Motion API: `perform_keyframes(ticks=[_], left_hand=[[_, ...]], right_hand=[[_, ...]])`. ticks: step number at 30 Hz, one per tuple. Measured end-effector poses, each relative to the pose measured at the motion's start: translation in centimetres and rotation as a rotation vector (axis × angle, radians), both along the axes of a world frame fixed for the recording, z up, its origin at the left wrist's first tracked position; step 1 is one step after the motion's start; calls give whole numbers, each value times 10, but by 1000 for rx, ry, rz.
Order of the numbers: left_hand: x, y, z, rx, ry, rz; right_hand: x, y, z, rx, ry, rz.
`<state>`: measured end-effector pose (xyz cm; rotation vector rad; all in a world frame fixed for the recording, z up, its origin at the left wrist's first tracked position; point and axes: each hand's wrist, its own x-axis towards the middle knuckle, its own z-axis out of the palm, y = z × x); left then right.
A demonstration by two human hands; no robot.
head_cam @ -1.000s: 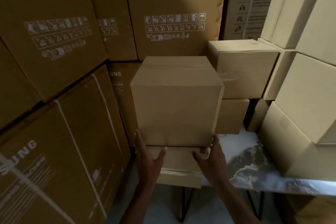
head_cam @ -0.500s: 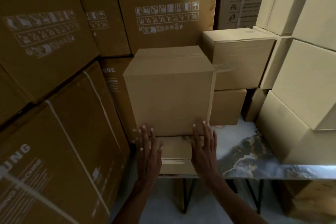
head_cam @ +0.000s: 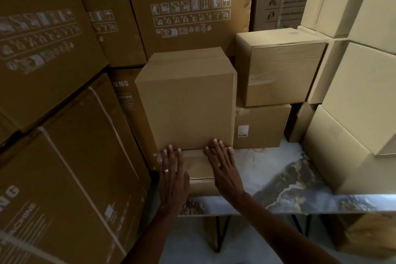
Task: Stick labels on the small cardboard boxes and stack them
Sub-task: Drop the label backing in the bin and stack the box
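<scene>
- Top box (head_cam: 186,100): plain brown cardboard, sits on a lower box (head_cam: 198,167) at the left end of the marble-look table (head_cam: 285,180). Top flaps taped closed.
- Left hand (head_cam: 171,174): flat, fingers straight and slightly spread, lying on the lower box's top, fingertips touching the bottom front edge of the top box. Ring on one finger.
- Right hand (head_cam: 224,169): flat, fingers straight and slightly spread, fingertips on the bottom front edge of the top box. Neither hand grips anything.
- Just right of that stack: a second stack of two, upper box (head_cam: 280,66) on a labelled box (head_cam: 261,126) with a small white label (head_cam: 243,130) on its front.
- Big printed cartons (head_cam: 53,135) wall in the left and back.
- Pale boxes (head_cam: 360,113) stacked on the table's right side.
</scene>
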<state>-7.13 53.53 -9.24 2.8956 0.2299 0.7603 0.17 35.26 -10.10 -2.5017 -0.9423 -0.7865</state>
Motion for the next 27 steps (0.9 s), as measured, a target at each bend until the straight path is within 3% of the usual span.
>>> perform_keyframes(ticks=[16, 27], left_hand=[[97, 23, -4, -14, 83, 15], [152, 23, -5, -52, 165, 5]], right_hand=[[104, 28, -12, -97, -91, 28], [164, 29, 1, -263, -34, -15]])
